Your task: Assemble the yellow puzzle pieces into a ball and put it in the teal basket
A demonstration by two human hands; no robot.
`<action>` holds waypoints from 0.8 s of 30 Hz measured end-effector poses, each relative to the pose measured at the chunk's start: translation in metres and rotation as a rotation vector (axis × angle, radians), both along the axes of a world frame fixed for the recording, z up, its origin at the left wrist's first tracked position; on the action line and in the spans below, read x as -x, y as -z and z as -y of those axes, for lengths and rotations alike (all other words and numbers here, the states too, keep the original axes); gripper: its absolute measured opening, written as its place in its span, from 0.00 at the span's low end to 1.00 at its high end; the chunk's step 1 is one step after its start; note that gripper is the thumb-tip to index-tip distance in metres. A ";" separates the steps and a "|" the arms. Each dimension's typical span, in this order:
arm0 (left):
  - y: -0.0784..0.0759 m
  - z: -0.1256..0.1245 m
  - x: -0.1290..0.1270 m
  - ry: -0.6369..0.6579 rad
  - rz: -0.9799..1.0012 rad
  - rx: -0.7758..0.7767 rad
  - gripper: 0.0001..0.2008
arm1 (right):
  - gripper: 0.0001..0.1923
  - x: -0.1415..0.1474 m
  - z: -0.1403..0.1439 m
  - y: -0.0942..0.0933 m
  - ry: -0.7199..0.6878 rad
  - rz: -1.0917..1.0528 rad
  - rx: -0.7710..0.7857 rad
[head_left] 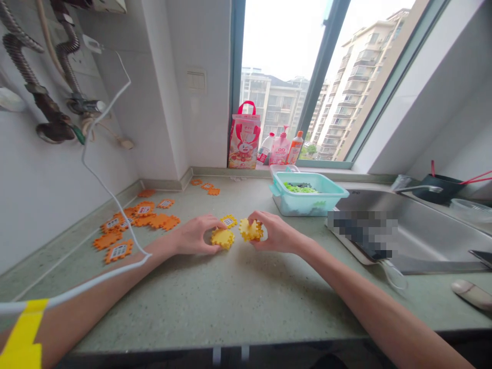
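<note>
From my end, I can see the left hand (198, 234) curled like a letter C, to the left of the blue-green tub (282, 206) and nearer to me. Its thumb and fingers are bent in and have hold of a chunky yellow piece (222, 239) with bumpy edges. I can't tell if that piece touches the counter (238, 302) under it. The right hand (274, 233) is closer to the tub, just in front of its left end. Its thumb and fingers are a little way apart, with a second bumpy yellow piece (249, 230) pinched between them. The two held pieces do not touch. A flat yellow tile (229, 221) with a white label lies left of the tub, just behind the left hand's piece.

Farther left of the tub I see a messy pile of orange tiles (144, 220), and some have labels too. A few small orange bits (207, 186) lie left of the tub, near the wall. Inside the tub are green pieces (302, 188). Behind the tub stand a red and pink bag (244, 146) and some bottles (280, 149). The sink (442, 225) is right of the tub.
</note>
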State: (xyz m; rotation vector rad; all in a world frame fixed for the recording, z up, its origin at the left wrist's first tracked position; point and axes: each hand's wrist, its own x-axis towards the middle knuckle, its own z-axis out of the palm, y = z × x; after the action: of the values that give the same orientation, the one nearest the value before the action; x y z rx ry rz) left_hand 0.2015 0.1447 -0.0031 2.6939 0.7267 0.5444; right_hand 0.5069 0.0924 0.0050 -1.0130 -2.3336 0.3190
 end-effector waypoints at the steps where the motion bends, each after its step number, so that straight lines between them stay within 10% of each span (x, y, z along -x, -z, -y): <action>1: 0.000 0.002 -0.003 0.009 -0.001 0.001 0.22 | 0.20 0.002 0.001 -0.001 0.006 -0.037 -0.010; 9: 0.004 0.013 -0.017 0.002 -0.005 0.028 0.19 | 0.20 0.041 0.019 0.000 0.012 -0.183 -0.037; 17: -0.001 0.009 -0.008 0.028 0.031 -0.011 0.53 | 0.24 0.051 0.016 0.018 -0.011 -0.067 0.050; 24: 0.001 -0.003 0.008 0.037 -0.214 -0.190 0.47 | 0.27 0.054 0.019 0.029 0.080 -0.035 0.095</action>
State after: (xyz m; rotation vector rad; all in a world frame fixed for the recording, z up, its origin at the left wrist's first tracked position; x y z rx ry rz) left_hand 0.1931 0.1479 -0.0041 2.9696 0.7092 0.3332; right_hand 0.4531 0.0737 -0.0236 -1.1339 -2.2583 0.4166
